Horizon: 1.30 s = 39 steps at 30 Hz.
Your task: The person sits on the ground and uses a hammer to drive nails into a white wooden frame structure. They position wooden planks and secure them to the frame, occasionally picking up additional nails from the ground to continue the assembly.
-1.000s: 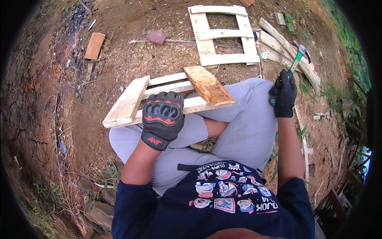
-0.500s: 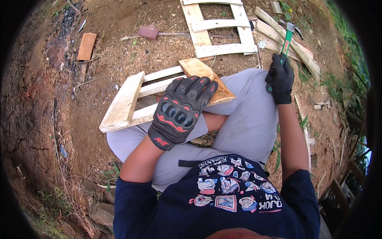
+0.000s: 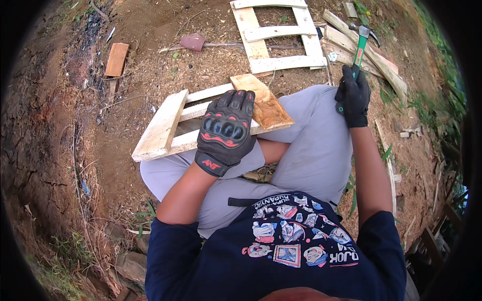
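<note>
A small slatted wooden frame (image 3: 163, 123) lies across my crossed legs, with two pale end boards joined by thin slats. My left hand (image 3: 226, 128), in a black glove with red trim and hard knuckle guards, rests palm down on its slats. Those fingers are stretched out and lie side by side; the thumb is hidden. Beside the fingertips is the frame's brown-stained right board (image 3: 268, 105). Out to the right, my gloved right hand (image 3: 353, 98) is closed round the handle of a claw hammer (image 3: 360, 52). The hammer's green shaft points away from me, its metal head raised.
A second slatted frame (image 3: 258, 34) lies on the ground ahead. Right of it are several loose boards (image 3: 384, 70). A reddish-brown block (image 3: 117, 59) lies at the far left, and a dull red flat piece (image 3: 193, 41) sits by a stick. Wood shavings cover the soil.
My left hand has turned slightly and its fingers have drawn together, uncovering more of the stained board. The right hand still holds the hammer, nearly in place. The view has shifted slightly.
</note>
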Tool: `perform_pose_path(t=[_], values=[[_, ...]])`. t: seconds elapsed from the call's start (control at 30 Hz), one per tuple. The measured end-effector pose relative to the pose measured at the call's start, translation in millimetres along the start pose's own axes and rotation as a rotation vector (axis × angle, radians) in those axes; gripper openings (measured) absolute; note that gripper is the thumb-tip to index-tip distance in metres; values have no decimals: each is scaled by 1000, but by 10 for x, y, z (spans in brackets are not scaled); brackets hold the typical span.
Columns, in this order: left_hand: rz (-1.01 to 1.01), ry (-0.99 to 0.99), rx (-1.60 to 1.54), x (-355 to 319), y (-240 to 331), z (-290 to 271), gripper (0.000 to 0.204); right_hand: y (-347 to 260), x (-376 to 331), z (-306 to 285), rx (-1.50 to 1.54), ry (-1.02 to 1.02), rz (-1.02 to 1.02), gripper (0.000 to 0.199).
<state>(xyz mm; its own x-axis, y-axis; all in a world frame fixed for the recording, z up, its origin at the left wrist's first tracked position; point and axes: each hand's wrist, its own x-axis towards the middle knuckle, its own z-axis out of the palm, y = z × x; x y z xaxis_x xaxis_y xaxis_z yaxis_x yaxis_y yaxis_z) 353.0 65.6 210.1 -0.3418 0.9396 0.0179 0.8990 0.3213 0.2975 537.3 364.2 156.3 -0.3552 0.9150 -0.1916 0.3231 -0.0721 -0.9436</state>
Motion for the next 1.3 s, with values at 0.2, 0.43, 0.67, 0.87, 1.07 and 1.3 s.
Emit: perform_pose_path(t=[0.2, 0.43, 0.67, 0.87, 1.07, 1.3], values=[[337, -128, -290, 99, -8, -173, 55, 17, 65, 60, -45, -7, -20, 28], [375, -14, -333, 152, 5, -179, 45, -15, 18, 33, 67, -17, -55, 28], [169, 103, 8, 259, -326, -499, 65, -10, 28, 63, -9, -33, -35, 29], [-329, -490, 163, 489, -731, -982, 71, 34, 74, -20, -2, -72, -16, 29], [-262, -426, 141, 771, -920, -1160, 65, -62, 53, -6, -175, -91, -70, 35], [-660, -144, -255, 679, -1351, -1676, 50, -61, -15, 28, -107, -4, -71, 31]])
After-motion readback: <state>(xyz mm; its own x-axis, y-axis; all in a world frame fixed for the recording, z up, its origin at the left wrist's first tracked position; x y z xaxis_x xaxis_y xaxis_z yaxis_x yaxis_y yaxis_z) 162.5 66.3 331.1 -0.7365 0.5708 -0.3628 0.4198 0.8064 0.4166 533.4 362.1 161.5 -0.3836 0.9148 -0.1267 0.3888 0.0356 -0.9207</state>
